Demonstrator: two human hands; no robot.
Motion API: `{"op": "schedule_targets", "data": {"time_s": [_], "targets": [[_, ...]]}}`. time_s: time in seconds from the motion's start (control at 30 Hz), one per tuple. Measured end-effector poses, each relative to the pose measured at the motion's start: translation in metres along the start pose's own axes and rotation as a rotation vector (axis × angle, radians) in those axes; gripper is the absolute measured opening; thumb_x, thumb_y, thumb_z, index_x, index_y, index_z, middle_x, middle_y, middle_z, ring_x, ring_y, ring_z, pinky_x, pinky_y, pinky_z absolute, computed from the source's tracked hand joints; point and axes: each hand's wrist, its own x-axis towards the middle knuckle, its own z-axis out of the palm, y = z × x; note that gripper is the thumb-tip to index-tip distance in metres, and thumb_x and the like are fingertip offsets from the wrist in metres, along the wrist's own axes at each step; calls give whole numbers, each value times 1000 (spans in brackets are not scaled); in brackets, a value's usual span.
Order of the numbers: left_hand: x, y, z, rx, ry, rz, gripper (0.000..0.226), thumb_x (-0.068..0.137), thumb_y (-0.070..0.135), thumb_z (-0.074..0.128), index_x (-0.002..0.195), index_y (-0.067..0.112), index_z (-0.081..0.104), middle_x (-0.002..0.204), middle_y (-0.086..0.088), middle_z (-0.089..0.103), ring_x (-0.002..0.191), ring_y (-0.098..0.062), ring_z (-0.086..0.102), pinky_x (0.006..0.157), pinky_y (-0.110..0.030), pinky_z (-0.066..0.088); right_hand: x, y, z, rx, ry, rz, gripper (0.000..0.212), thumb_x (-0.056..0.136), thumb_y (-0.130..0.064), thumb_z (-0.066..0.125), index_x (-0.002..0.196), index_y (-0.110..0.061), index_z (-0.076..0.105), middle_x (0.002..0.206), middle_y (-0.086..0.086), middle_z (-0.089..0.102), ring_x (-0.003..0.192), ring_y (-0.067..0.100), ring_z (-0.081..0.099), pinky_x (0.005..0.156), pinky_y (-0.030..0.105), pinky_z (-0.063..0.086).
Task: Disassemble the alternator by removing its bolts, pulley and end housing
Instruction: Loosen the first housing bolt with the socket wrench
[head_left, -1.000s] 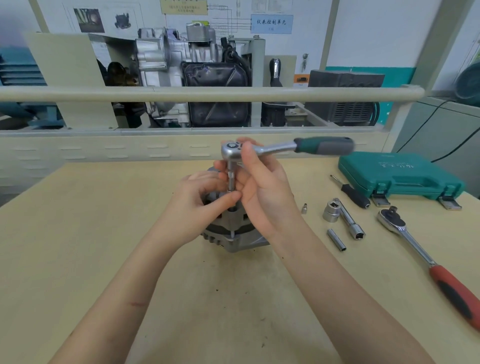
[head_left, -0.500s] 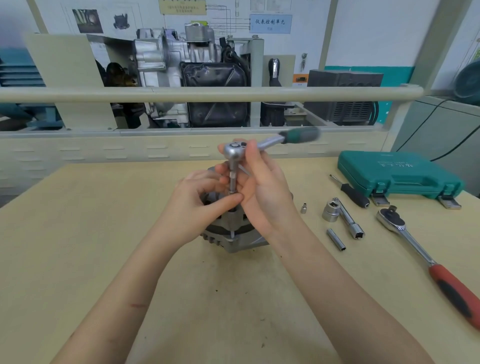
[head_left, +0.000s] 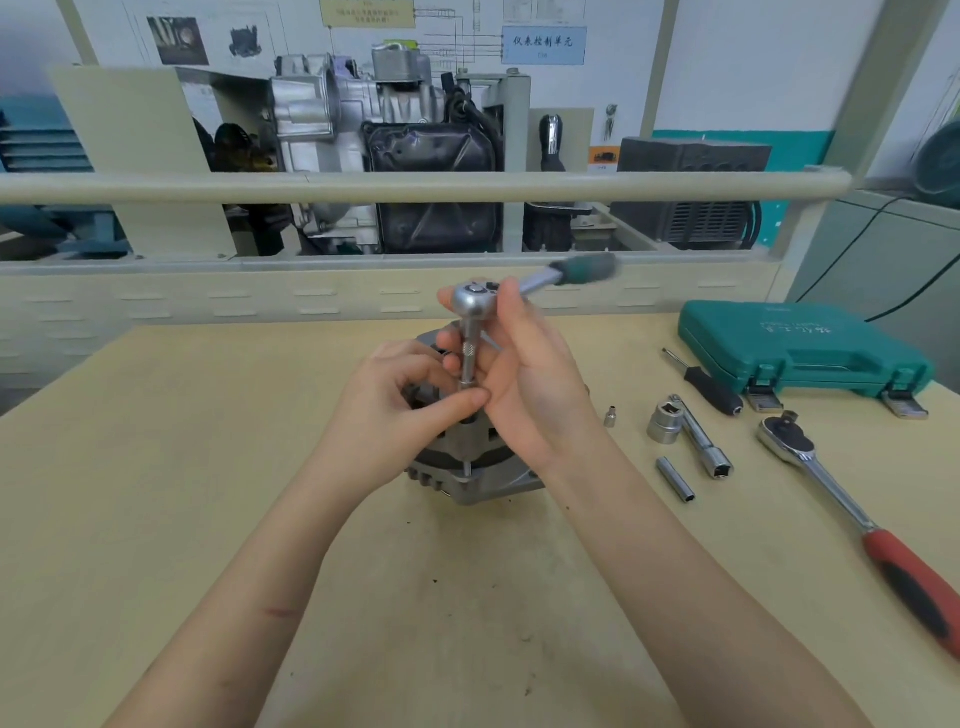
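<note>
Bare-skinned, both hands are meeting over one alternator (head_left: 475, 470) that is sitting upright near the middle of the wooden table (head_left: 156, 493). The left hand (head_left: 400, 410) is curling its fingers and pinching the lower end of the extension bar (head_left: 467, 358) between thumb and forefinger, just above the alternator housing. The right hand (head_left: 535, 384) is wrapping around the same bar from the right, its fingertips reaching up to the head of the green-handled ratchet (head_left: 524, 288). That ratchet is standing on the vertical bar, handle pointing up and to the right, blurred by motion. One thin bolt shank (head_left: 466, 467) is showing below the left thumb, entering the housing.

Tools lying on the table to the right, counted: one tiny socket (head_left: 610, 417) nearest the alternator, one large socket (head_left: 665, 422), one T-shaped socket bar (head_left: 701, 441) touching the large socket, one slim deep socket (head_left: 675, 479), one screwdriver (head_left: 706, 384), and one red-handled ratchet (head_left: 857, 519) running toward the right edge. One closed green tool case (head_left: 800, 348) is resting behind them.

Compared with the frame one second earlier, the green handle is swinging further away and to the left, now sitting shorter and more steeply angled. Both hands are keeping their grips, and the loose tools are remaining in place.
</note>
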Motion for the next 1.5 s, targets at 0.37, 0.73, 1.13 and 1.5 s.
{"op": "schedule_targets", "data": {"time_s": [0.37, 0.73, 1.13, 1.5], "targets": [[-1, 2, -3, 154, 19, 60, 18, 67, 40, 62, 54, 31, 54, 79, 20, 59, 96, -4, 48, 98, -49, 30, -1, -2, -3, 84, -21, -35, 19, 72, -16, 60, 87, -12, 50, 84, 3, 69, 77, 17, 68, 63, 28, 55], [-1, 0, -4, 80, 11, 77, 11, 71, 32, 66, 64, 24, 66, 78, 23, 57, 96, 8, 45, 96, -35, 31, 1, -2, 4, 31, -14, -10, 20, 75, -27, 55, 88, -11, 54, 79, 0, 68, 64, 11, 61, 57, 23, 51], [-1, 1, -1, 49, -29, 58, 16, 70, 37, 61, 67, 23, 68, 80, 27, 57, 96, 0, 49, 101, -49, 31, 3, 0, 6, -96, -1, 20, 38, 76, -41, 48, 92, -8, 58, 77, -3, 69, 57, 8, 54, 57, 21, 46], [0, 2, 1, 25, -46, 75, 9, 71, 39, 61, 64, 35, 61, 79, 23, 59, 90, -5, 50, 96, -54, 33, 3, -2, 3, -86, 22, 32, 40, 76, -44, 46, 89, -9, 59, 77, -2, 69, 57, 8, 55, 55, 22, 46]]}}
